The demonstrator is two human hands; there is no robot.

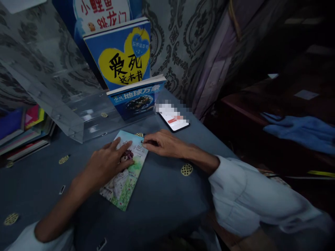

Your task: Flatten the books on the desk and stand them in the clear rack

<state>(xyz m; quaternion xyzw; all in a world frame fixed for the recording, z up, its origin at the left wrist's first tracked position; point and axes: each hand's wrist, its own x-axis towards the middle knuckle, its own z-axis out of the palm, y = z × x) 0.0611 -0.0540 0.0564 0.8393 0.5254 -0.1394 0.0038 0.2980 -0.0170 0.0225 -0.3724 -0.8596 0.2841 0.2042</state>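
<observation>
Two books stand upright in the clear acrylic stand [52, 87] at the back of the blue-grey table [162, 205], so that much of the sorting looks done to me, while a third, the thin illustrated book [125, 184], lies flat on the cloth near the table's middle and has not yet been lifted. The left hand [107, 162] rests palm-down on its cover with the fingers spread wide, pressing rather than gripping. The right hand [163, 143] has its fingers drawn close together, the tips touching the book's upper corner; whether they have caught the edge I cannot tell. The tall blue book [123, 55] carries a yellow heart with 爱死这本书 in bold black strokes, plus a small blue heart tag showing a 2 and tiny characters too small to read. Leaning in front of it, the smaller blue book [137, 97] reads 地球万象 over a picture of the globe. Behind both, a white panel [102, 14] shows red characters, 小鲤鱼 and 跳龙门. Writing on the flat book's cover is mostly hidden under the hands. A phone [175, 120] lies lit just beyond the right hand, its screen partly blurred, a stack of books [23, 132] sits at the table's left edge, and a blue cloth [300, 130] lies well apart on the dark furniture
</observation>
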